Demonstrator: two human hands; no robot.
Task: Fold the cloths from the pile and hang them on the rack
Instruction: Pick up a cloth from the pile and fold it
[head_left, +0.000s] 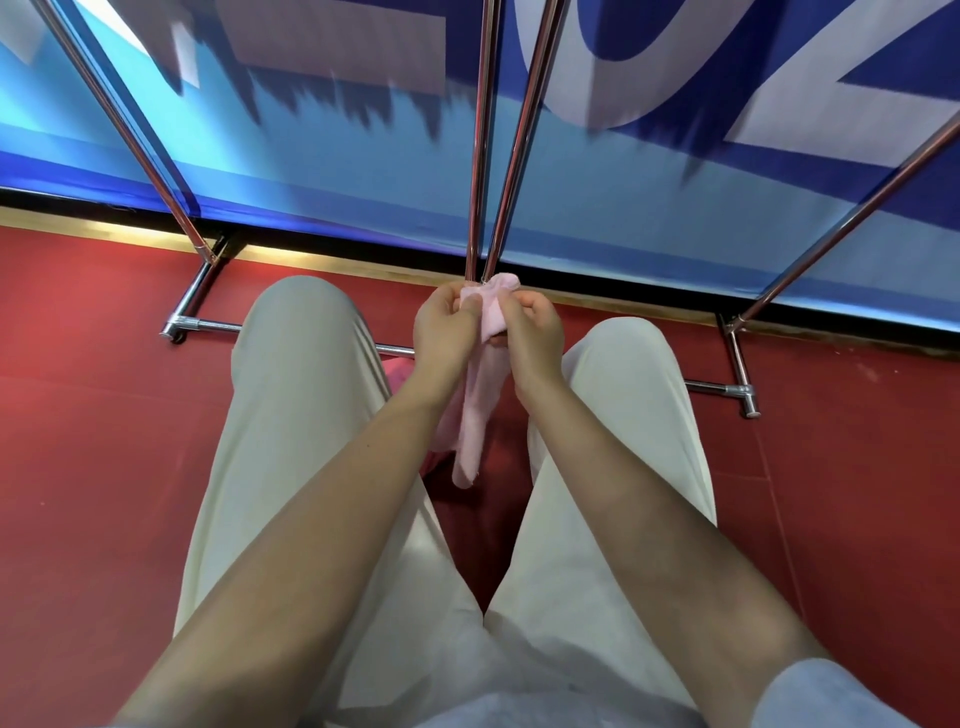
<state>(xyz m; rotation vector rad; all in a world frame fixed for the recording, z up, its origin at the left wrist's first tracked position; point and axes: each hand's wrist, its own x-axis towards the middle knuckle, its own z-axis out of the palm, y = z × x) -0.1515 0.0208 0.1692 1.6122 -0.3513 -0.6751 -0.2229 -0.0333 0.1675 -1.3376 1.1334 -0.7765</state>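
- Left hand (448, 326): fingers curled in, pinching the top of the cloth (475, 415) from its left side, thumb against the fabric.
- Right hand (530, 332): fingers curled likewise, nipping the same top edge from the right; the two hands sit close together, nearly touching.
- Cloth: pale pink, soft and slightly fuzzy, gathered into a narrow strip. A small bunched tuft sticks up above the fingers; the rest hangs limp between the forearms and ends in a rounded tip above the floor (93, 415).
- Rack (524, 130): shiny round metal tubes, chrome-like, rising as slanted poles, with low base bars and tube joints resting on the floor. The cloth's top lies right in front of the two centre poles; whether it touches them cannot be told.
- More pink fabric (397, 374) peeks out low beside the left knee, mostly hidden.
- Trousers (291, 415): cream, smooth woven cloth.
- Floor: matte red, flat.
- Banner (363, 171): glossy blue with large white shapes, blurred.
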